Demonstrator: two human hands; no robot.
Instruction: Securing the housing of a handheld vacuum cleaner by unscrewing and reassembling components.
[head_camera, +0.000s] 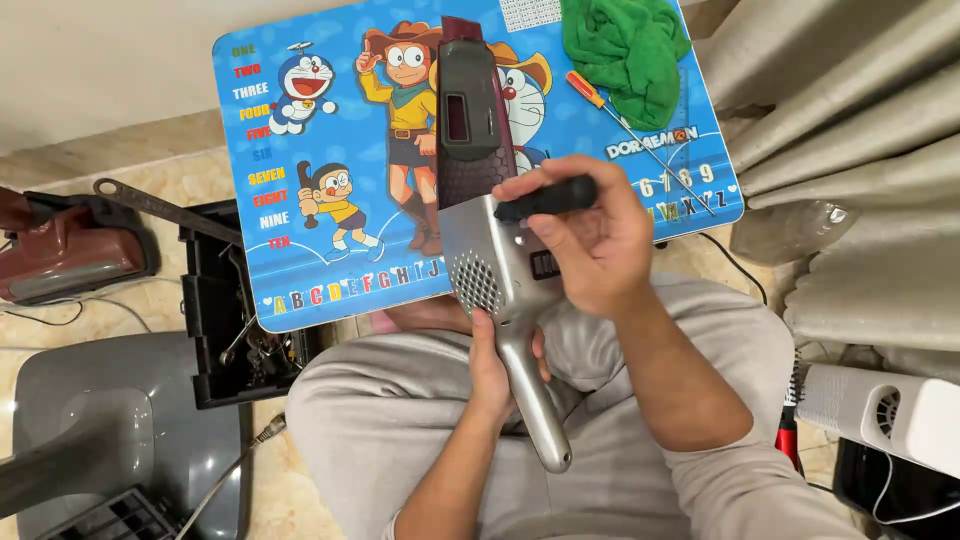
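Head view, looking straight down at a lap in grey trousers (640, 420). Silver hair dryer (505, 290) held upright-ish over the near edge of the blue cartoon lap table (330, 130), maroon nozzle end lying across the table top, handle pointing down toward the knees. Left hand (497, 365) wrapped round the dryer's handle, clenched tight on it. Right hand (590, 240) just right of the dryer's body, gripping a black tool handle (548, 197) with the tip pressed against the silver casing near the vent holes; can't tell what kind of tip, fingers hide it.

On the table: orange-handled screwdriver (620, 120) well right of the dryer, green cloth (625, 50) at the far right corner. Left of the table, on the floor: open black toolbox (215, 300) with bits of metal inside, a long dark wrench (160, 205) across its top, red appliance (70, 250) further left. White fan heater (880, 410) off to the right, beside the knee.
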